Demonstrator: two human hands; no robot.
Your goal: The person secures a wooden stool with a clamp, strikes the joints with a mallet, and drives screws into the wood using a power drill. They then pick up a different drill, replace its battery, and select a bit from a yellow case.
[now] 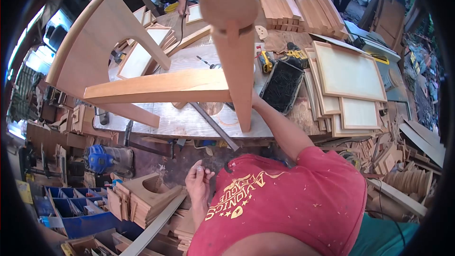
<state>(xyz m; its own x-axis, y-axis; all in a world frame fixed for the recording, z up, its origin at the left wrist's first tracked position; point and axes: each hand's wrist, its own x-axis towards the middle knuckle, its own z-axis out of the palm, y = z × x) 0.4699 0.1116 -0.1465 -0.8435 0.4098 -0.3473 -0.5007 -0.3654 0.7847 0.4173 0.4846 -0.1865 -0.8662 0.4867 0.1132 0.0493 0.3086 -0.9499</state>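
A wooden piece of furniture stands on the workbench (189,125), with a panel cut in an arch (95,42), a long rail (161,86) and a thick post (235,66) topped by a round end. My right forearm (282,128) reaches behind the foot of the post, which hides the right hand and its fingers. My left hand (199,180) hangs low in front of the bench, fingers curled in with the thumb near the fingertips. Whatever may be between them is too small to make out. A long metal bar (213,125) juts over the bench edge above this hand.
A black tray of screws (283,85) and yellow-black drills (296,57) lie right of the post. Framed panels (350,73) and wood blocks (279,7) are stacked beyond. Another person's hand (182,8) shows at the far side. A blue machine (99,158) sits below left.
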